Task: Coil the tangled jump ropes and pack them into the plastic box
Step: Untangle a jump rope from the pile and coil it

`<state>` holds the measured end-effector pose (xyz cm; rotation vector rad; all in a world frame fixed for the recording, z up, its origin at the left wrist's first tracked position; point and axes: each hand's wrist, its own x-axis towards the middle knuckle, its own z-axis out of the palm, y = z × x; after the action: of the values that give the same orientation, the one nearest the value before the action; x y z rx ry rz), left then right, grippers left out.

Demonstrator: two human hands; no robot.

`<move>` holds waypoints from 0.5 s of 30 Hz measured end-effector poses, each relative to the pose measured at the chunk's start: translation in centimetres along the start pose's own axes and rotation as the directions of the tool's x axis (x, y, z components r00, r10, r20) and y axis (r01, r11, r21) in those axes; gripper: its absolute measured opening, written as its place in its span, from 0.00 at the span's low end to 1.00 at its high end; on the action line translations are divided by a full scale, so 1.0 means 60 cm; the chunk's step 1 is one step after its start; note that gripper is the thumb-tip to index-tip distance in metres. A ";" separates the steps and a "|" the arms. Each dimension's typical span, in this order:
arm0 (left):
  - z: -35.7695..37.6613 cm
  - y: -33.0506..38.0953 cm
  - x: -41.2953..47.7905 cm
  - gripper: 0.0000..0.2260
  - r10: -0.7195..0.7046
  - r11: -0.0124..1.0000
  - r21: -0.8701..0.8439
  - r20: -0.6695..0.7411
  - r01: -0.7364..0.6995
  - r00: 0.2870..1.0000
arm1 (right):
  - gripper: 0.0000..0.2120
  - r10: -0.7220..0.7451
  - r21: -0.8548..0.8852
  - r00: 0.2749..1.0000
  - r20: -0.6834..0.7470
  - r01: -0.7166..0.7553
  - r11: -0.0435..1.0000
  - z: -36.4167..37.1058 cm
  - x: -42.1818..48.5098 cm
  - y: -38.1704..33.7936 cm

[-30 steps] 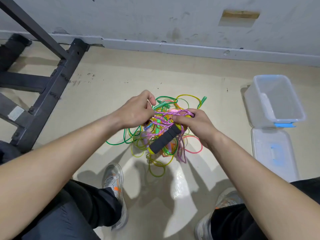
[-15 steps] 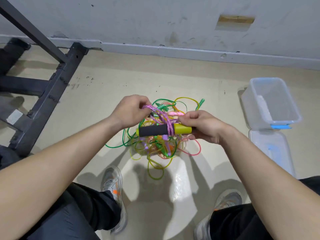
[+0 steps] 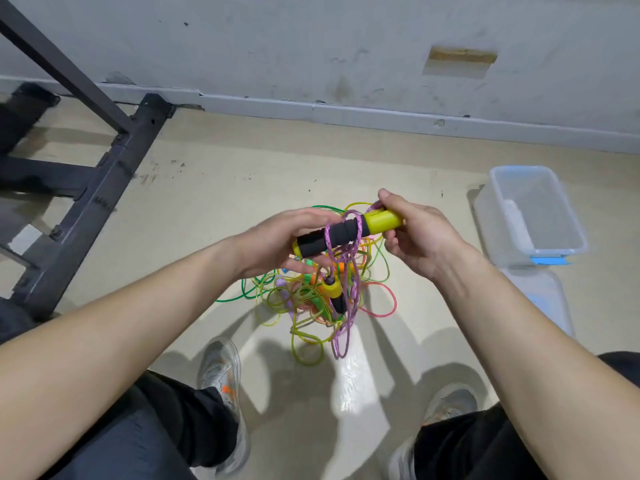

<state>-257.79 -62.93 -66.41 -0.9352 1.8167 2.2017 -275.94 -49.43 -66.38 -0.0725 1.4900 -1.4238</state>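
Observation:
A yellow jump-rope handle with a black foam grip (image 3: 346, 232) is held level above the floor. My right hand (image 3: 419, 237) grips its yellow end. My left hand (image 3: 277, 244) cups the black end, fingers nearly straight. A pink-purple braided rope (image 3: 346, 306) loops over the handle and hangs down, with a second yellow and black handle (image 3: 334, 291) dangling in it. Below lies a tangle of green, yellow, pink and orange ropes (image 3: 304, 303) on the floor. The clear plastic box (image 3: 540, 216) stands open at the right.
The box's lid (image 3: 540, 299) lies flat just in front of the box. A black metal frame (image 3: 86, 188) crosses the floor at the left. A grey wall and skirting run along the back. My two shoes (image 3: 221, 375) stand below the tangle.
Both hands have lifted the handle higher and to the right. The pink-purple rope now hangs free below it, and the second handle has come out of the tangle.

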 end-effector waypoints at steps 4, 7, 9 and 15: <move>0.032 -0.029 0.015 0.20 0.102 0.983 0.166 -0.174 -0.073 0.979 | 0.06 -0.097 0.004 0.984 0.152 0.098 0.995 0.020 -0.010 0.013; 0.042 -0.043 0.017 0.11 0.150 0.983 0.125 -0.157 -0.131 0.976 | 0.12 -0.193 -0.119 0.972 0.136 0.209 0.971 0.028 -0.013 0.020; 0.045 -0.034 0.017 0.07 0.209 0.975 0.124 -0.225 -0.185 0.952 | 0.12 -0.262 -0.136 0.963 0.062 0.268 0.954 0.027 -0.011 0.024; 0.038 -0.019 0.015 0.07 0.026 0.976 -0.182 -0.458 -0.122 0.889 | 0.06 -0.235 0.203 0.954 -0.186 0.272 0.941 0.039 0.010 0.034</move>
<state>-258.78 -60.78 -67.66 -1.5639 1.8418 2.4071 -273.49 -50.85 -67.75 -0.0100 1.4755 -1.8390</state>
